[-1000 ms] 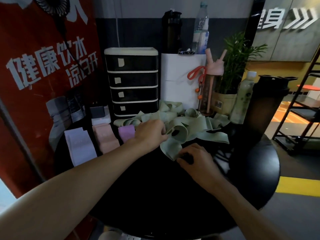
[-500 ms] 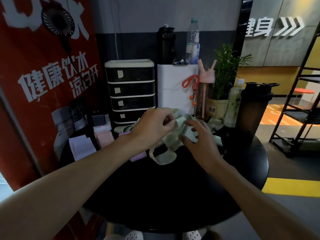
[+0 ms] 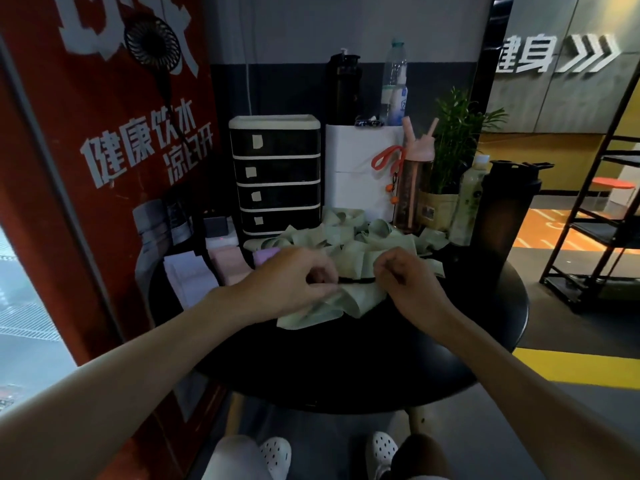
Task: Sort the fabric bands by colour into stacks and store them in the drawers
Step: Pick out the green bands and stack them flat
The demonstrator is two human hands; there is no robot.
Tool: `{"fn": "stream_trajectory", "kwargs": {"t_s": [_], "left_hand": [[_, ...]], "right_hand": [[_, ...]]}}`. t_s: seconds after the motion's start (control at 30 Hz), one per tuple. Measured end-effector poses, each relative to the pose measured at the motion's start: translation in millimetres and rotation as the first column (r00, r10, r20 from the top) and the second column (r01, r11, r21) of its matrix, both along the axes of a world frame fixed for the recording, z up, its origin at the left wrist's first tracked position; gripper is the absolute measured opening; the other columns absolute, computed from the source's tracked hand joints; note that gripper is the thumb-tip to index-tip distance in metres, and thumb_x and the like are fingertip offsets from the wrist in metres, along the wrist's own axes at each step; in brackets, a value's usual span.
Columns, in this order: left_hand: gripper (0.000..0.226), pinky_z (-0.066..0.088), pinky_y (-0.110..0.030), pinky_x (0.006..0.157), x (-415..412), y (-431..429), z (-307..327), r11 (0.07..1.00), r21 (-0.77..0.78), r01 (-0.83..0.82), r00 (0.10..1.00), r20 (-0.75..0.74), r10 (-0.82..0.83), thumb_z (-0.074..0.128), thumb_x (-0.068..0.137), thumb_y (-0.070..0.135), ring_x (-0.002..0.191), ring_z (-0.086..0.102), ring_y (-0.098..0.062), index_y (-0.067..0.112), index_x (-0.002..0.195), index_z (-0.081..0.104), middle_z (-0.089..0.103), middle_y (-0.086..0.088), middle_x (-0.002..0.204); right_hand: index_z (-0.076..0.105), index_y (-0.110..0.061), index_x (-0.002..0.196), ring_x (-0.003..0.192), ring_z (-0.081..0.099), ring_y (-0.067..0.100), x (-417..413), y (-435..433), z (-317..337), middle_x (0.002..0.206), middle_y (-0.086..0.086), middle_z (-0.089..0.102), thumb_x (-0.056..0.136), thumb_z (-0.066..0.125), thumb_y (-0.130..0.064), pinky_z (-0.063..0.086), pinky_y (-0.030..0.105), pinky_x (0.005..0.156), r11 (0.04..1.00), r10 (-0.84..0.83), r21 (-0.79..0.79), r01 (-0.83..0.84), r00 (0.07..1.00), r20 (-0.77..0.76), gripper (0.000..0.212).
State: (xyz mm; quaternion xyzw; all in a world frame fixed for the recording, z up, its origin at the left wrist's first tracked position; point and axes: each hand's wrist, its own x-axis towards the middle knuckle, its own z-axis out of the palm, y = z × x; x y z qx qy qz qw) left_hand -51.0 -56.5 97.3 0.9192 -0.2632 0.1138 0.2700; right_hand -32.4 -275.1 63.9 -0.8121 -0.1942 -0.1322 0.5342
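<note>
A tangled heap of pale green fabric bands (image 3: 349,239) lies on the round black table (image 3: 346,368) in front of the black drawer unit (image 3: 276,174). My left hand (image 3: 294,282) and my right hand (image 3: 405,278) each pinch one end of a green band (image 3: 349,299), holding its top edge taut between them while the rest hangs onto the table. At the left lie a white stack (image 3: 188,275), a pink stack (image 3: 228,263) and a purple band (image 3: 265,254), partly hidden by my left hand.
A white box (image 3: 360,174), a pink bottle (image 3: 415,188), a potted plant (image 3: 450,168), a pale bottle (image 3: 469,202) and a dark shaker (image 3: 504,209) crowd the table's back right. A red banner (image 3: 86,168) stands on the left. A black metal rack (image 3: 595,220) is at the right.
Both hands have drawn one green band out of the heap toward me and moved apart, stretching its edge between them. The camera has tipped downward.
</note>
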Motion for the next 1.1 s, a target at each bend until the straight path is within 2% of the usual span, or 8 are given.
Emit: {"fn": "stream_trajectory", "kwargs": {"t_s": [0.13, 0.33, 0.47, 0.6, 0.77, 0.87, 0.97, 1.1], "left_hand": [[0.013, 0.051, -0.023, 0.079, -12, 15, -33, 1.000, 0.012, -0.016, 0.989, -0.146, 0.018, 0.072, 0.086, 0.040, 0.088, 0.061, 0.002, 0.028, 0.090, 0.074, 0.068, 0.015, 0.090], [0.009, 0.042, -0.026, 0.077, -23, 26, -77, 0.936, -0.117, -0.332, 0.942, 0.017, 0.337, 0.072, 0.087, 0.025, 0.083, 0.051, -0.004, 0.018, 0.091, 0.068, 0.052, 0.011, 0.091], [0.026, 0.044, -0.028, 0.085, -27, 24, -90, 0.869, -0.194, -0.455, 0.890, -0.051, 0.454, 0.073, 0.087, 0.023, 0.096, 0.055, -0.016, 0.017, 0.109, 0.061, 0.055, 0.002, 0.106], [0.026, 0.044, -0.024, 0.074, -29, 22, -87, 0.805, -0.304, -0.509, 0.859, -0.121, 0.498, 0.070, 0.088, 0.013, 0.089, 0.062, -0.017, 0.017, 0.111, 0.059, 0.059, 0.012, 0.086], [0.020, 0.041, -0.003, 0.073, -35, 17, -52, 0.814, -0.374, -0.444, 0.878, 0.000, 0.479, 0.066, 0.093, 0.012, 0.090, 0.061, -0.009, 0.011, 0.112, 0.067, 0.065, 0.007, 0.094], [0.016, 0.049, -0.017, 0.077, -42, 11, -15, 0.863, -0.379, -0.334, 0.901, 0.139, 0.410, 0.066, 0.093, 0.015, 0.083, 0.064, -0.008, 0.014, 0.109, 0.070, 0.068, 0.008, 0.092], [0.011, 0.046, -0.013, 0.073, -44, 4, 21, 0.898, -0.384, -0.215, 0.909, 0.257, 0.328, 0.067, 0.093, 0.015, 0.078, 0.060, 0.002, 0.015, 0.103, 0.071, 0.065, 0.016, 0.085], [0.009, 0.043, -0.008, 0.070, -39, -6, 66, 0.916, -0.384, -0.112, 0.909, 0.333, 0.251, 0.068, 0.092, 0.013, 0.074, 0.058, 0.004, 0.015, 0.100, 0.072, 0.063, 0.017, 0.083]], "right_hand": [[0.060, -0.015, 0.083, 0.076, 0.066, 0.026, -3, -12, -26, 0.074, 0.004, 0.065, 0.096, 0.055, -0.011, 0.054, 0.041, 0.072, 0.996, -0.048, -0.074, 0.043, 0.996, -0.070, 0.014], [0.065, -0.024, 0.084, 0.076, 0.062, 0.004, -12, -18, -53, 0.082, -0.006, 0.067, 0.093, 0.061, -0.014, 0.047, 0.016, 0.068, 0.985, -0.113, -0.144, 0.099, 0.989, -0.093, 0.013], [0.067, -0.022, 0.087, 0.076, 0.060, -0.002, -16, -17, -55, 0.082, -0.009, 0.067, 0.091, 0.063, -0.013, 0.045, 0.009, 0.067, 0.982, -0.115, -0.161, 0.100, 0.990, -0.081, 0.011], [0.068, -0.022, 0.087, 0.075, 0.060, -0.003, -17, -18, -55, 0.082, -0.009, 0.067, 0.090, 0.065, -0.013, 0.045, 0.009, 0.068, 0.982, -0.119, -0.158, 0.104, 0.989, -0.090, 0.010], [0.067, -0.022, 0.085, 0.071, 0.058, -0.007, -20, -17, -50, 0.081, -0.010, 0.066, 0.090, 0.065, -0.009, 0.044, 0.008, 0.065, 0.986, -0.118, -0.126, 0.106, 0.988, -0.099, 0.014], [0.064, -0.027, 0.086, 0.080, 0.060, -0.001, -23, -13, -41, 0.091, -0.006, 0.064, 0.089, 0.066, -0.011, 0.045, 0.013, 0.072, 0.988, -0.097, -0.126, 0.089, 0.994, -0.058, 0.017], [0.063, -0.025, 0.103, 0.093, 0.058, 0.007, -23, -4, -16, 0.105, -0.002, 0.060, 0.088, 0.068, -0.022, 0.043, 0.017, 0.078, 0.994, -0.043, -0.106, 0.040, 0.999, -0.024, 0.016], [0.053, -0.028, 0.129, 0.114, 0.055, 0.000, -27, 14, 32, 0.120, -0.010, 0.061, 0.088, 0.067, -0.033, 0.045, 0.026, 0.095, 0.995, 0.099, 0.009, -0.099, 0.994, -0.050, 0.044]]}}
